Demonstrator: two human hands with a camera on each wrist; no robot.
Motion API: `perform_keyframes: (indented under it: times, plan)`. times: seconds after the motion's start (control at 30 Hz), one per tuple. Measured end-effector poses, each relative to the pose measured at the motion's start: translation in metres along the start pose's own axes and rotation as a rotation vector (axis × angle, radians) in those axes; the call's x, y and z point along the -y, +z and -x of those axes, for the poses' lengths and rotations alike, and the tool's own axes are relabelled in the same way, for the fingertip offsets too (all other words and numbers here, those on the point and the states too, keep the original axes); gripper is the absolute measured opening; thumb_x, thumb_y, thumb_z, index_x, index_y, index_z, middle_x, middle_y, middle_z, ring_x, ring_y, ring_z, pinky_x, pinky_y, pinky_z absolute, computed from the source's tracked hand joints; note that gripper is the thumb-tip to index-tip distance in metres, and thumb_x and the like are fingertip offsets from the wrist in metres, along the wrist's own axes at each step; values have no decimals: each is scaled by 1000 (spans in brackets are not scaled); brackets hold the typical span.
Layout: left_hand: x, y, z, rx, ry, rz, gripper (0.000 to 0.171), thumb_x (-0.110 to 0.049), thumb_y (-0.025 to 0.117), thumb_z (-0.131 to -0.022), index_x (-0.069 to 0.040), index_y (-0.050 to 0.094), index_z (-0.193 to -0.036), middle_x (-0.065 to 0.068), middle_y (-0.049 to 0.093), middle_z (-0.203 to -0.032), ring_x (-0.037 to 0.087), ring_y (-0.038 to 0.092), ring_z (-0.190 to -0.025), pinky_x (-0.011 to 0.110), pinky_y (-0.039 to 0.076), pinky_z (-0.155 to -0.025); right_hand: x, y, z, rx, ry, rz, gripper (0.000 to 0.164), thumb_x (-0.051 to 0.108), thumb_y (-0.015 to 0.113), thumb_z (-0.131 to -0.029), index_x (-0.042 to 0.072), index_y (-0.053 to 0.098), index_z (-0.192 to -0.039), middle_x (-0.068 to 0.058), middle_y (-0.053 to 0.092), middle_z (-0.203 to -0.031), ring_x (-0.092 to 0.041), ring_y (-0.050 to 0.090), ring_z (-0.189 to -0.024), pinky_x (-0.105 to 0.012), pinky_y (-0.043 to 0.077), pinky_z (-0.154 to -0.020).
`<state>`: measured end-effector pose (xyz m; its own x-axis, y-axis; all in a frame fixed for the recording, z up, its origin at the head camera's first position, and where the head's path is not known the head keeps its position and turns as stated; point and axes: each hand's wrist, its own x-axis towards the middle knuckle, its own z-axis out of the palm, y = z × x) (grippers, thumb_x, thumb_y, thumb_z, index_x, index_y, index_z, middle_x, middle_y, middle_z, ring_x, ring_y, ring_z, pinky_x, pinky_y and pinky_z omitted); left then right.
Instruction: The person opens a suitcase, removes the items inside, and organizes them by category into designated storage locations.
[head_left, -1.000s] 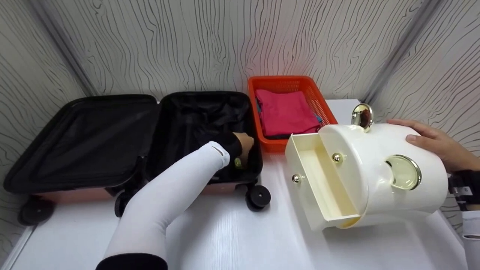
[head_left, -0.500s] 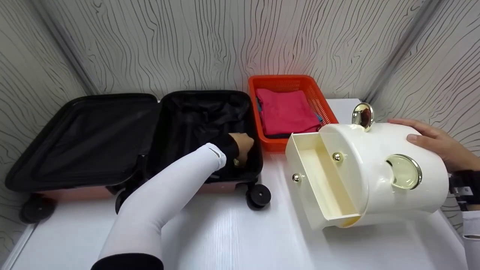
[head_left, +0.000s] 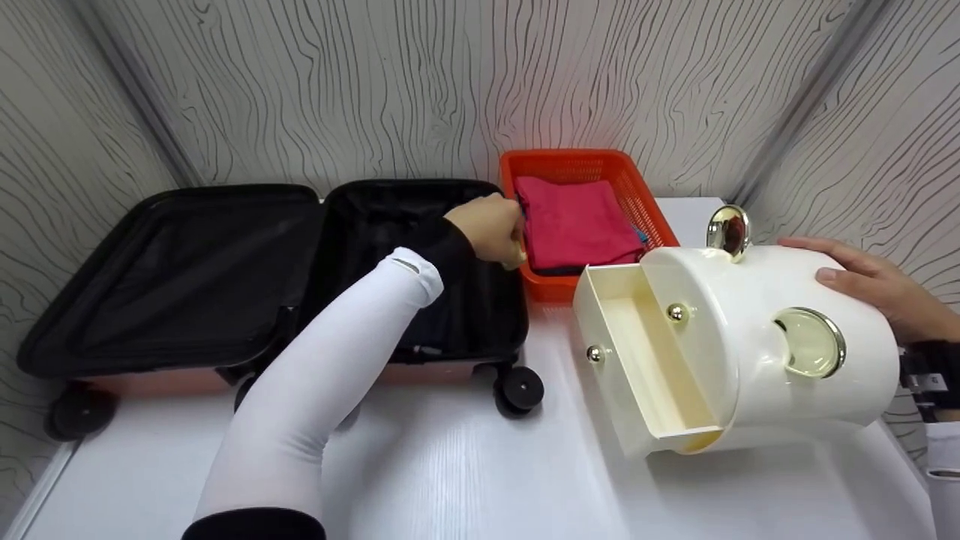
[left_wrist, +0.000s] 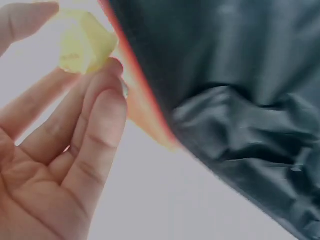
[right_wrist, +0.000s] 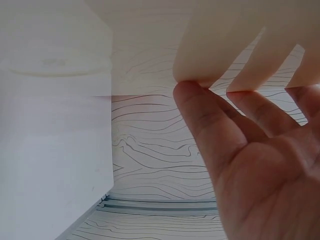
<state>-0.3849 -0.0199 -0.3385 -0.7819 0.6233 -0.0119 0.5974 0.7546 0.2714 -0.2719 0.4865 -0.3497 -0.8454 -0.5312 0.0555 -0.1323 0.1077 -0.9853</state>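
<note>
My left hand (head_left: 489, 227) is over the right rim of the open suitcase (head_left: 472, 330), beside the basket. Between thumb and fingertips it pinches a small pale-yellow faceted piece (left_wrist: 85, 42); its exact kind cannot be told. Most of that piece is hidden by the hand in the head view. On the right stands a glossy white storage box (head_left: 780, 292) with its lower drawer (head_left: 622, 360) pulled out and nothing visible inside. My right hand (head_left: 874, 281) rests on the box's far right side, fingers extended against its surface, as the right wrist view also shows.
An orange plastic basket (head_left: 649, 199) with folded pink cloth (head_left: 577, 221) stands against the back wall, right of the suitcase. The suitcase lid (head_left: 180, 277) lies spread to the left. A black wheel (head_left: 520, 390) juts toward the front. Patterned panels enclose the white table (head_left: 465, 472).
My left hand has risen from inside the suitcase to its right rim near the basket, carrying the small yellow piece. My right hand stays on the white box.
</note>
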Motion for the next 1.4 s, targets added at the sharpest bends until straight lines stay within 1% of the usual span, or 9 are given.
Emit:
perform_keyframes:
  times: [0.17, 0.33, 0.53, 0.67, 0.83, 1.0, 1.1, 1.23, 1.4]
  plan:
    - [-33, -21, 1, -53, 101, 73, 12, -22, 78, -89, -12, 81, -86, -2, 70, -79, 14, 59, -76, 27, 49, -69, -2, 1, 0, 10, 1, -14, 62, -7, 24, -113, 15, 41, -168, 2, 68, -147, -17, 78, -113, -35, 67, -79]
    - [-73, -31, 5, -38, 216, 131, 17, -28, 78, -96, -12, 83, -97, 0, 77, -91, 14, 65, -83, 23, 54, -73, 0, 1, 0, -17, 5, 11, 61, -7, 26, -113, 16, 45, -166, 4, 69, -145, -15, 78, -111, -33, 67, -78]
    - [-121, -19, 10, 29, 358, 105, 24, -28, 78, -99, -12, 83, -116, 1, 79, -102, 12, 69, -92, 21, 55, -80, 0, 1, -1, -28, -1, 26, 61, -7, 26, -113, 16, 45, -166, 4, 69, -144, -14, 78, -110, -32, 66, -78]
    - [-144, -3, 11, 104, 407, 32, 23, -30, 77, -100, -14, 83, -115, -2, 78, -98, 10, 67, -88, 21, 51, -77, -2, 3, -2, -39, -4, 44, 61, -7, 27, -112, 14, 44, -166, 3, 69, -144, -14, 78, -108, -32, 66, -77]
    - [-153, 14, 9, 170, 417, -36, 18, -30, 77, -99, -17, 80, -88, -9, 67, -75, 8, 55, -74, 21, 43, -66, -2, 4, -2, -25, 13, 21, 61, -6, 26, -113, 17, 43, -167, 4, 68, -145, -14, 78, -109, -33, 67, -77]
    - [-152, 29, 5, 234, 427, -117, 46, -29, 78, -96, -18, 52, -60, -10, 44, -55, 9, 43, -64, 23, 35, -59, -1, 4, -3, -23, 10, 16, 62, -6, 26, -113, 16, 42, -168, 3, 68, -145, -15, 78, -110, -34, 67, -76]
    - [-155, 40, 4, 279, 394, -167, 49, -32, 77, -98, -19, 47, -61, -10, 44, -55, 10, 49, -65, 24, 38, -60, -1, 4, -3, -25, 10, 15, 61, -6, 26, -113, 16, 42, -168, 3, 68, -144, -15, 79, -109, -34, 67, -76]
    - [-162, 51, 3, 326, 323, -243, 39, -34, 77, -96, -21, 55, -66, -10, 54, -63, 11, 57, -70, 26, 43, -63, -1, 4, -3, -13, 14, 10, 61, -6, 26, -113, 16, 42, -168, 4, 68, -145, -15, 78, -110, -34, 67, -77]
    - [-175, 60, -1, 322, 228, -336, 26, -36, 78, -91, -22, 59, -79, -8, 58, -82, 13, 57, -76, 29, 45, -65, -2, 5, -3, -28, 3, 22, 61, -7, 27, -113, 16, 44, -167, 4, 68, -145, -15, 79, -109, -33, 67, -77]
